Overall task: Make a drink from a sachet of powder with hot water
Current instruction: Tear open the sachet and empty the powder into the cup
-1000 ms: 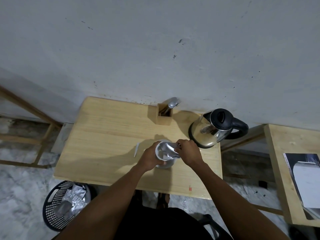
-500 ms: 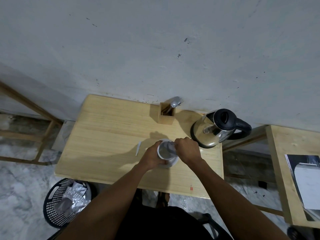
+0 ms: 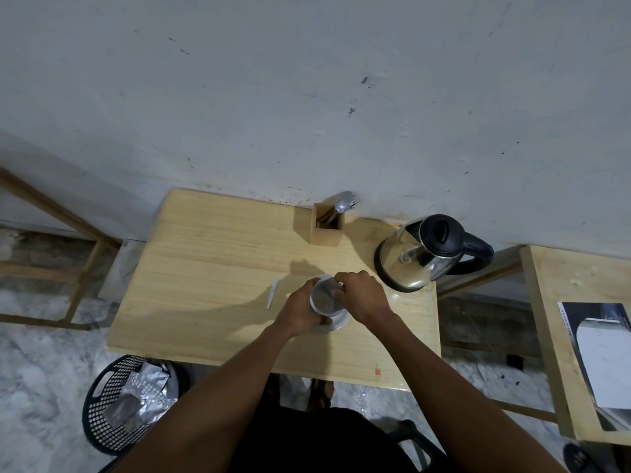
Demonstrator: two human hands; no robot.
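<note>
Both hands working at cup (image 3: pixel 322 299) beside kettle (image 3: pixel 421 254): left hand (image 3: pixel 300 310) gripping cup wall, right hand (image 3: pixel 362 297) pinching sachet (image 3: pixel 336 290) over its mouth. Powder going in; water, stirring remaining.

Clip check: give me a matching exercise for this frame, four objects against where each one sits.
Things:
1. kettle
2. cutlery holder
3. torn white strip
4. black basket

Places:
A. on the floor, below the table's near left corner
B. flat on the table, just left of the left hand
C. at the table's far edge, against the wall
D. on the table's right side, beyond the right hand

Pairs: 1-D, 2-C, 3-B, 4-A
</note>
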